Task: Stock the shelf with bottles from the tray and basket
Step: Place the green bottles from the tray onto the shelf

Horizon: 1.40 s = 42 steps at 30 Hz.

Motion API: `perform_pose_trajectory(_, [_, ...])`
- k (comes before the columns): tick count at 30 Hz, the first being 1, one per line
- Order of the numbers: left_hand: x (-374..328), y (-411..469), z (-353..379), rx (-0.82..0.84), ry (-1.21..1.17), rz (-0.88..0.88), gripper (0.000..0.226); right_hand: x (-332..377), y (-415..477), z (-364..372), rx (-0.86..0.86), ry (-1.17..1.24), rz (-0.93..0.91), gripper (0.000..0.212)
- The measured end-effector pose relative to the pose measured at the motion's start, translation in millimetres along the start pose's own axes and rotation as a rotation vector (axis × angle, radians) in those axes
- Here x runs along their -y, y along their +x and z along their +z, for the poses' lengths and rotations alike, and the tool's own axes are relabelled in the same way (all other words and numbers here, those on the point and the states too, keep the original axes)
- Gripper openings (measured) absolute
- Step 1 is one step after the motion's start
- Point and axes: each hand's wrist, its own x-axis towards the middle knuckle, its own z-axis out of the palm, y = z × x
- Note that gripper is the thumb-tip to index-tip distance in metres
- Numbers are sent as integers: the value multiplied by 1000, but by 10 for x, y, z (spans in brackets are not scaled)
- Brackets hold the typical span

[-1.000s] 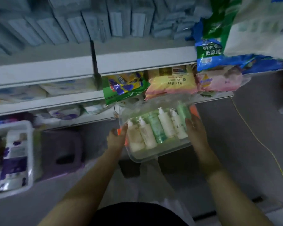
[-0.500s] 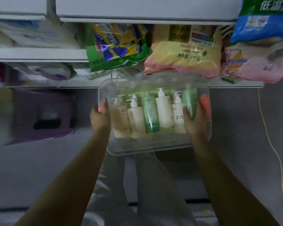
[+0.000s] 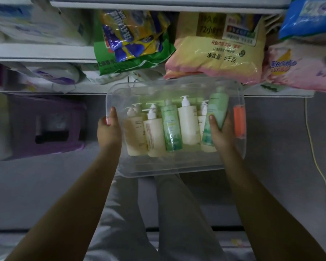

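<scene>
- At the centre of the view, a clear plastic tray (image 3: 177, 166) sits above the person's grey trouser legs (image 3: 177, 213); I cannot tell whether it rests on them.
- Bottles lie side by side inside it, caps toward 12 o'clock: cream pump bottles (image 3: 154, 136) on the 9 o'clock side, then a green bottle (image 3: 171, 129), then a white pump bottle (image 3: 188, 127).
- Toward 3 o'clock a second green bottle (image 3: 217, 106) is tilted across the row, partly hiding a small pump bottle (image 3: 202, 117) beneath it.
- The left hand (image 3: 108, 132) grips the tray's 9 o'clock rim, thumb over the edge.
- The right hand (image 3: 221, 134) is inside the tray, thumb and fingers curled round the lower part of the second green bottle.
- An orange grip (image 3: 239, 122) shows on the tray's 3 o'clock wall.
- At 12 o'clock from the tray, a yellow detergent bag (image 3: 218, 51) overhangs the white shelf (image 3: 41, 51); a green and blue bag (image 3: 132, 40) lies at 11 o'clock and a pink bag (image 3: 299, 66) at 2 o'clock.
- At 9 o'clock, well apart, a purple plastic stool (image 3: 45, 127) stands on the grey floor.
- At 3 o'clock a yellow cord (image 3: 316, 166) trails over the floor.
</scene>
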Motion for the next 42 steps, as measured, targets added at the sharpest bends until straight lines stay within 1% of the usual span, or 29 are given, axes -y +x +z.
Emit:
perform_pose_trajectory(2, [13, 0, 3, 0, 7, 8, 57, -5, -23, 51, 4, 55, -3, 40])
perform_pose_trajectory(3, [16, 1, 3, -4, 10, 5, 59, -21, -27, 83, 17, 70, 13, 41])
perform_pose_trajectory(6, [15, 13, 15, -12, 16, -1, 60, -25, -21, 129, 47, 40, 71, 66])
perform_pose_trajectory(8, [17, 24, 20, -10, 14, -3, 61, -31, 14, 123, 54, 7, 53, 73])
perform_pose_trajectory(9, [27, 37, 24, -11, 13, -5, 62, -20, 16, 116, 57, 6, 41, 71])
perform_pose_trajectory(11, [46, 44, 21, -12, 7, -4, 64, 12, -19, 103, 60, 3, 13, 62])
perform_pose_trajectory(13, [29, 25, 19, -11, 3, 5, 62, -20, -95, 91, 77, 6, 0, 53])
perform_pose_trajectory(14, [21, 13, 15, -10, -9, 4, 61, -30, -151, 76, 88, 17, 6, 52])
perform_pose_trajectory(15, [8, -3, 4, -2, -16, 0, 60, -32, -216, 58, 106, 55, 21, 51])
perform_pose_trajectory(17, [-4, -15, -37, 42, -50, -12, 62, 35, -418, 2, 176, 223, 78, 36])
perform_pose_trajectory(18, [-19, -36, -83, 79, -79, -13, 68, 120, -557, -45, 217, 332, 97, 28])
perform_pose_trajectory(19, [-33, -68, -133, 109, -93, -6, 77, 182, -680, -84, 252, 425, 113, 24])
perform_pose_trajectory(20, [-50, -120, -190, 112, -87, 1, 87, 273, -821, -129, 292, 499, 127, 25])
perform_pose_trajectory(21, [-68, -172, -248, 98, -66, 27, 92, 362, -953, -180, 338, 554, 136, 29])
perform_pose_trajectory(23, [-149, -381, -387, 52, -109, 104, 86, 555, -1181, -284, 440, 632, 157, 42])
perform_pose_trajectory(24, [-215, -539, -490, 67, -175, 128, 79, 656, -1280, -346, 488, 638, 162, 45])
perform_pose_trajectory(25, [-256, -675, -580, 124, -260, 138, 67, 747, -1362, -403, 530, 626, 156, 46])
perform_pose_trajectory(27, [-377, -1000, -778, 344, -399, 134, 39, 952, -1527, -514, 613, 575, 115, 42])
perform_pose_trajectory(28, [-440, -1174, -897, 446, -414, 160, 38, 1054, -1610, -555, 648, 560, 90, 39])
perform_pose_trajectory(30, [-516, -1430, -1176, 596, -390, 249, 52, 1282, -1813, -562, 697, 544, 19, 34])
perform_pose_trajectory(32, [-546, -1605, -1324, 703, -336, 307, 65, 1440, -1946, -517, 731, 519, -47, 38])
perform_pose_trajectory(33, [-544, -1650, -1472, 730, -338, 333, 66, 1560, -2056, -439, 751, 491, -87, 41])
perform_pose_trajectory(35, [-513, -1654, -1802, 723, -404, 340, 55, 1793, -2294, -228, 808, 443, -152, 48])
perform_pose_trajectory(37, [-422, -1607, -2203, 648, -504, 322, 43, 2023, -2585, 39, 862, 411, -199, 43])
perform_pose_trajectory(39, [-245, -1559, -2676, 554, -601, 323, 41, 2234, -2958, 363, 908, 369, -235, 37])
perform_pose_trajectory(42, [177, -1437, -3518, 402, -715, 349, 40, 2471, -3622, 955, 999, 253, -314, 37])
